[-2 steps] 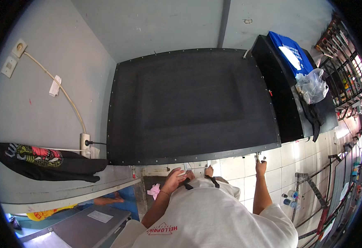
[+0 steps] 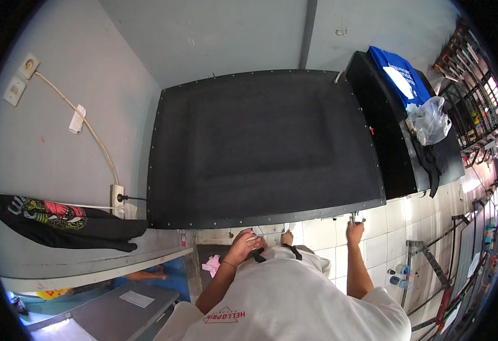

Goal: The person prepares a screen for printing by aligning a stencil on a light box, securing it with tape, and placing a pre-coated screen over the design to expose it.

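Slightly leftward, my right hand [image 2: 355, 231] has shifted; it curls by the metal fitting [image 2: 356, 217] just ahead, hold unclear. Working that fitting seems the step, calling for steadiness. My left hand [image 2: 243, 248] is half-curled, contents unclear; a black panel [image 2: 266, 142] lies beyond both.

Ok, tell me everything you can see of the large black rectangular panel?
The large black rectangular panel has pale-studded edges, a matte rubber- or fabric-like surface with a faint inner rectangle, and a smoother dark strip along its front edge. It looks roughly level, beside the grey left wall. A thin black cable reaches its left edge. The bare right hand is at a small metal-looking fitting near its front right corner; contact is unclear.
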Tool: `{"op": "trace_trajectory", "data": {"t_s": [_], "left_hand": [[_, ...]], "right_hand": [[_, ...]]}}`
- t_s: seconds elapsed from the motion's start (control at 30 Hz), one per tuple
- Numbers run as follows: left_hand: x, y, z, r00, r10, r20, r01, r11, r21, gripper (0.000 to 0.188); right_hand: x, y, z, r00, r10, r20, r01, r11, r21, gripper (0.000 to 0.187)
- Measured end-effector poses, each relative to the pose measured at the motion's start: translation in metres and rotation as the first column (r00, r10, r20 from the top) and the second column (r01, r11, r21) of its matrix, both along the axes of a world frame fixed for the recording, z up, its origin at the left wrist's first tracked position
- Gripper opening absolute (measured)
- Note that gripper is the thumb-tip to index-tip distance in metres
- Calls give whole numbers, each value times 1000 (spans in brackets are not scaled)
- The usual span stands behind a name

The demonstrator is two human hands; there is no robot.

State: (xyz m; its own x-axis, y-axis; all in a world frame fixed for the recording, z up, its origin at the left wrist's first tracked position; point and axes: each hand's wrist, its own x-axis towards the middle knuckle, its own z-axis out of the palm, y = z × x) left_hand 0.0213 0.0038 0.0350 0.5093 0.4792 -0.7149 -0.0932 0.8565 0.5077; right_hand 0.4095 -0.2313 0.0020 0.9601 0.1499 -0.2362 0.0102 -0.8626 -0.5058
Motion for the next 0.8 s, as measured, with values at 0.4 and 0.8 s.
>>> {"op": "trace_trajectory", "data": {"t_s": [0.4,0.8], "left_hand": [[13,-16,-10,970,-175,-167,209,954,214,34],[22,4,158,990,-112,-88,139,903,407,29]], "right_hand": [[-142,111,47,223,509,-832,115,833,541,28],[-142,124,213,417,566,-711,72,759,646,36]]}}
